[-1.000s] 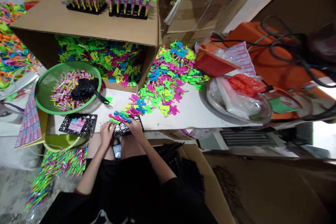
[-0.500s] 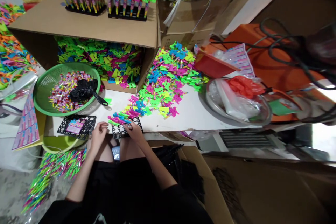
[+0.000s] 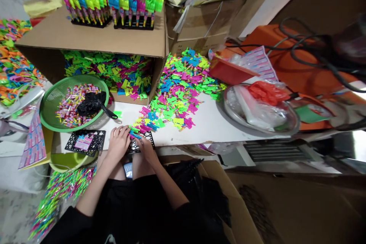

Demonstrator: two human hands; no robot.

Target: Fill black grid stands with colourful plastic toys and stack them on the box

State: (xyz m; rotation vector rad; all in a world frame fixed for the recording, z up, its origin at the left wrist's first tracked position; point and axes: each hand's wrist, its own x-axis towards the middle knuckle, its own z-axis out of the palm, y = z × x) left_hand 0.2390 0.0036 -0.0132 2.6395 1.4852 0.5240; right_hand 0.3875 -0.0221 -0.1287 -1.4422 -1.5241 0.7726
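Colourful plastic pieces (image 3: 135,133) lie in a row over a black perforated tray (image 3: 149,137) at the table's front edge. My left hand (image 3: 119,141) is laid over the left end of these pieces, fingers curled on them. From the right, my right hand (image 3: 145,147) grips the near side of the same pieces. Left of my hands, another black tray (image 3: 98,140) carries a pink printed card (image 3: 84,142). Beyond the row spreads a large pile of pink, green, blue and yellow pieces (image 3: 180,95).
A green basket (image 3: 47,112) of small candy-like tubes stands at the left. Behind are an open cardboard box (image 3: 94,38) and upright racked pieces (image 3: 133,0). A metal bowl (image 3: 293,124) with plastic bags is at the right.
My left hand has moved right and forward onto the pieces, where it was apart from them before. My right hand stays at the pieces. The camera view has shifted slightly.
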